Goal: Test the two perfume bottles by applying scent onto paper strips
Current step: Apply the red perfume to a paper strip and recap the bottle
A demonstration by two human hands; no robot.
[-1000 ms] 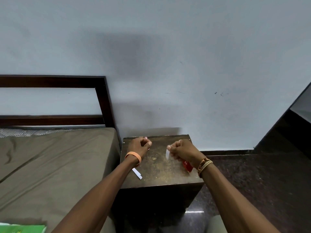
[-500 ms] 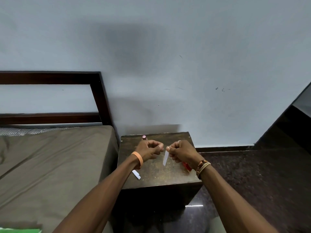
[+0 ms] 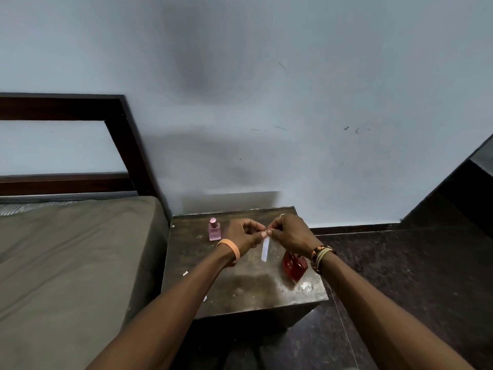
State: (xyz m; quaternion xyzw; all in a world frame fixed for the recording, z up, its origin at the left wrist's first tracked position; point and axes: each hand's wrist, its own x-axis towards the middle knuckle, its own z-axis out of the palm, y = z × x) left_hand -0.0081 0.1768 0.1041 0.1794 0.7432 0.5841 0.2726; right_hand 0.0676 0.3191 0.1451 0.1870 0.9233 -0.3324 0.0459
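Note:
A small pink perfume bottle (image 3: 214,230) stands upright at the back left of the dark bedside table (image 3: 240,289). A red perfume bottle (image 3: 294,265) stands near the table's right edge, partly behind my right wrist. Above the table's middle, my left hand (image 3: 244,236) and my right hand (image 3: 289,235) meet, fingertips pinching the top of a white paper strip (image 3: 265,249) that hangs straight down. A second white strip (image 3: 205,298) peeks out beside my left forearm, mostly hidden.
A bed with an olive sheet (image 3: 66,263) and dark wooden headboard (image 3: 114,145) abuts the table's left side. A pale wall (image 3: 293,102) rises behind. Dark polished floor (image 3: 400,276) lies to the right. A small paper scrap (image 3: 185,273) lies on the table.
My left hand moved right, away from the pink bottle, and joined my right hand on the strip. The strip now hangs fully below the fingers. The view tilted down and closer.

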